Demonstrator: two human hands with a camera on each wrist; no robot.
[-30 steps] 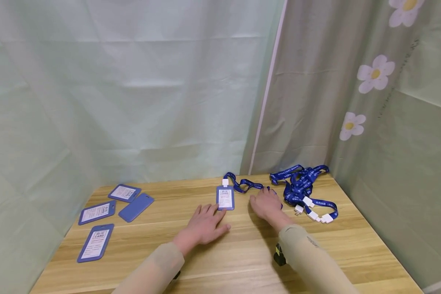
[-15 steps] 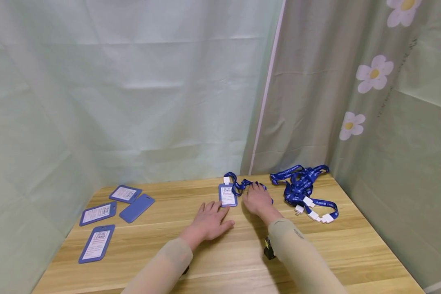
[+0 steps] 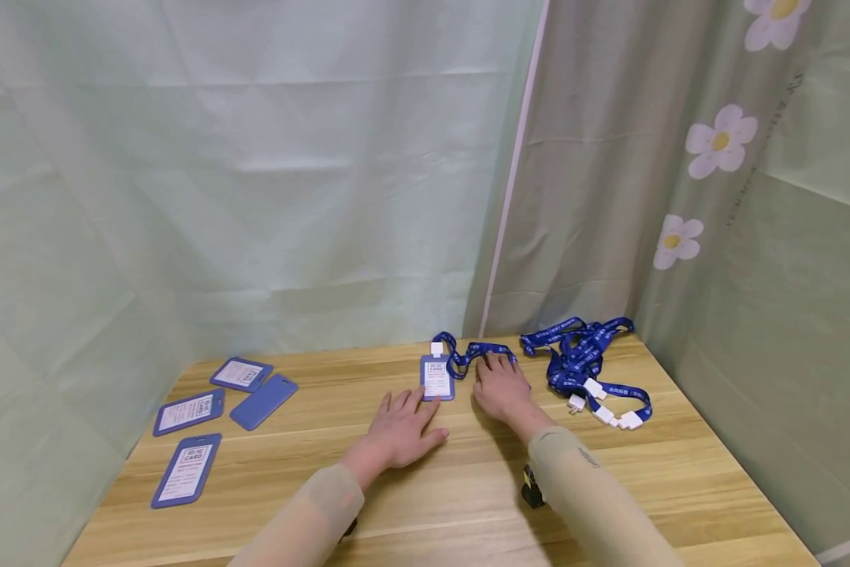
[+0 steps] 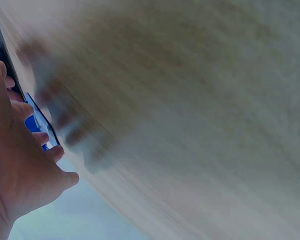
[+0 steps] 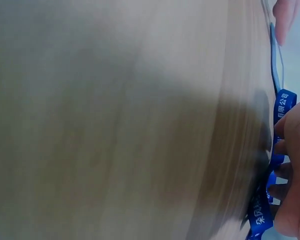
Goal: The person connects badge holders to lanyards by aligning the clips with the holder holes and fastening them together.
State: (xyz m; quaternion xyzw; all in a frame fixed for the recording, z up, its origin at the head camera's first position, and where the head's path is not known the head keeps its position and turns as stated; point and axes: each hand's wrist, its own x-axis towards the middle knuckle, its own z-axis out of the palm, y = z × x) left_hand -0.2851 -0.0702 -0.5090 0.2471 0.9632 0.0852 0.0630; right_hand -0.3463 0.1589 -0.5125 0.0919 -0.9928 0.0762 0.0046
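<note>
A blue badge holder [image 3: 437, 379] with a white printed card lies flat near the table's back edge, its white clip joined to a blue lanyard [image 3: 460, 364]. My left hand [image 3: 402, 429] has its fingers spread, with fingertips touching the holder's lower edge. To the right, my right hand [image 3: 502, 387] lies palm down over the lanyard. In the right wrist view its fingers [image 5: 282, 170] rest on the blue strap [image 5: 286, 102]; part of the strap is hidden under the hand.
Several blue badge holders [image 3: 186, 471] lie at the table's left, one blank side up [image 3: 264, 402]. A tangled pile of blue lanyards [image 3: 584, 354] with white clips [image 3: 604, 416] sits at the back right. Curtains [image 3: 325, 197] hang right behind the wooden table [image 3: 460, 504].
My right hand has shifted left over the lanyard, then slightly back right, and the strap's bends have changed. The badge holder has moved slightly right and back. My left hand barely moved.
</note>
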